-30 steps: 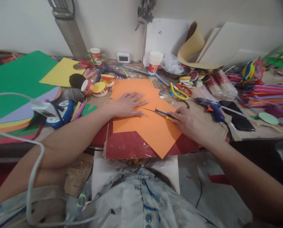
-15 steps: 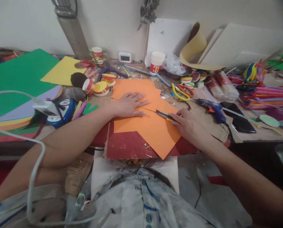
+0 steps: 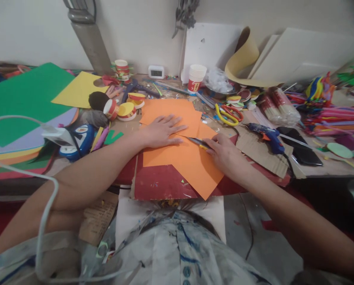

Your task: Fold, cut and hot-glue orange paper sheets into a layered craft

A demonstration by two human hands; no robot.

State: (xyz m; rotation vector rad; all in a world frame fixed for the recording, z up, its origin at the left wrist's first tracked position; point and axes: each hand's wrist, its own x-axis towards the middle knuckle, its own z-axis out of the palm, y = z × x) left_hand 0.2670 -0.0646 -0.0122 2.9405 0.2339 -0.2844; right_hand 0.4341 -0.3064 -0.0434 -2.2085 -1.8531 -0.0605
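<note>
Orange paper sheets (image 3: 191, 166) overlap on a red board (image 3: 153, 186) at the table's front. My left hand (image 3: 165, 131) lies flat with fingers spread, pressing the upper orange sheet (image 3: 167, 107). In my right hand (image 3: 226, 154) is a slim utility knife (image 3: 201, 143), dark with yellow on its handle. Its tip points left and rests at the upper sheet's lower edge, close to my left fingertips. Part of the knife's handle is hidden under my right fingers.
Yellow-handled scissors (image 3: 226, 118) lie behind my right hand. A blue glue gun (image 3: 267, 136) and a black phone (image 3: 303, 148) sit to the right. Cut cup pieces (image 3: 126, 113) stand at the left, beyond a white cable (image 3: 43, 221). Paper cups (image 3: 196, 81) stand behind.
My right hand has drawn the utility knife leftward along the upper sheet's edge, nearer my left hand. My left hand keeps its place on the paper.
</note>
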